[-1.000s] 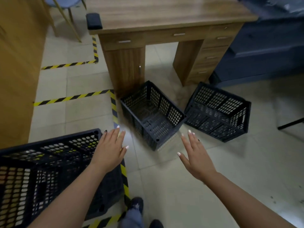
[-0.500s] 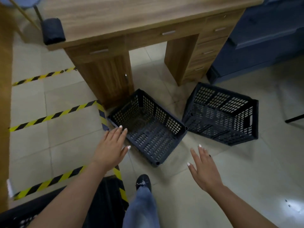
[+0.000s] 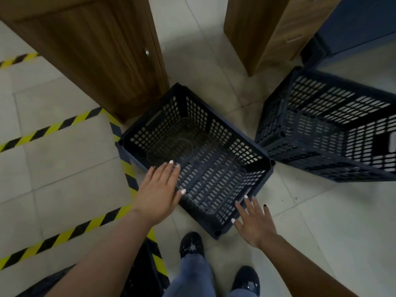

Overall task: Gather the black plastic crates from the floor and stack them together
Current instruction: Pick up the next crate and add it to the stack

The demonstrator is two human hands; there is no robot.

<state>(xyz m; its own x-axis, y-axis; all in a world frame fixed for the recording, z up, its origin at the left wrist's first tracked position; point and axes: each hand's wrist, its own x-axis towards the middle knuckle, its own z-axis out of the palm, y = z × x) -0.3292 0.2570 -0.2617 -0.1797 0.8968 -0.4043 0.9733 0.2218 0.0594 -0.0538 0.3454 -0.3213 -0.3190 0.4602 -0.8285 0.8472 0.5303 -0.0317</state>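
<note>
A black perforated plastic crate (image 3: 216,155) stands upright on the tiled floor in front of me, one corner against the desk's left pedestal. My left hand (image 3: 159,190) hovers open over its near-left rim, fingers spread. Beside the near-right wall, my right hand (image 3: 254,219) is open too, fingertips close to the wall. A second black crate (image 3: 330,127) lies tipped on its side to the right, its opening towards me. Part of a third black crate (image 3: 143,273) shows at the bottom edge behind my left forearm.
A wooden desk's left pedestal (image 3: 96,50) and right drawer pedestal (image 3: 263,28) stand just beyond the crates. Yellow-black hazard tape (image 3: 62,125) crosses the floor at left. A dark blue cabinet (image 3: 360,24) is at top right. My shoes (image 3: 191,245) are below the crate.
I have stepped closer and bent down, so the upright crate now fills the middle of the view. Both hands have reached forward and down to its near rim.
</note>
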